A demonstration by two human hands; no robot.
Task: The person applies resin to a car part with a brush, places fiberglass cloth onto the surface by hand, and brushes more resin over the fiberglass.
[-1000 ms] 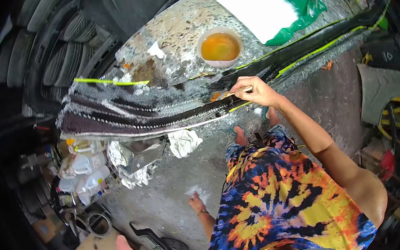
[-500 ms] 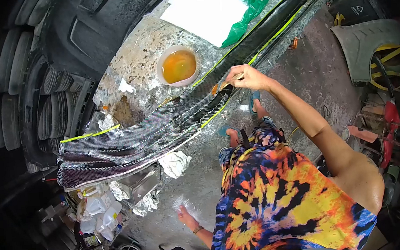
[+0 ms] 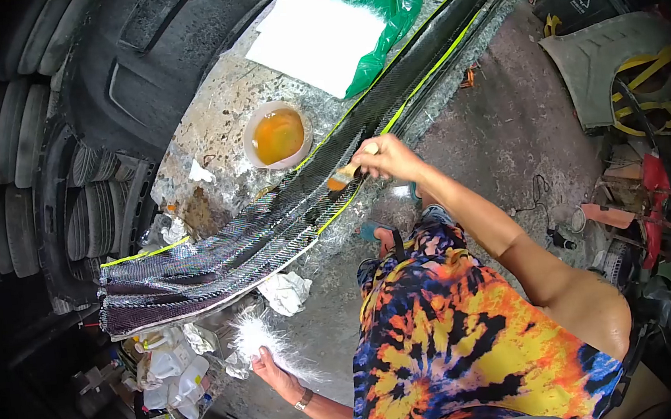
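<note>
My right hand grips a paintbrush by its handle. The orange-wet bristles rest on a long black woven-fabric strip, which looks like carbon fibre and is edged in bright yellow tape. Parts of the weave look glossy and dark. Low on the left, away from the strip's edge, my left hand is closed on a tuft of white glass-like fibres that fans out from the fingers. A round tub of amber liquid stands beside the strip on the stained table.
White sheet material and green plastic lie on the table's far side. Stacked tyres and a large black moulded panel stand left. Crumpled paper and plastic bottles lie below. A grey panel is at right.
My left hand has come up and further into view with the white fibre tuft. The brush in my right hand has moved left and down along the strip. The view has shifted slightly.
</note>
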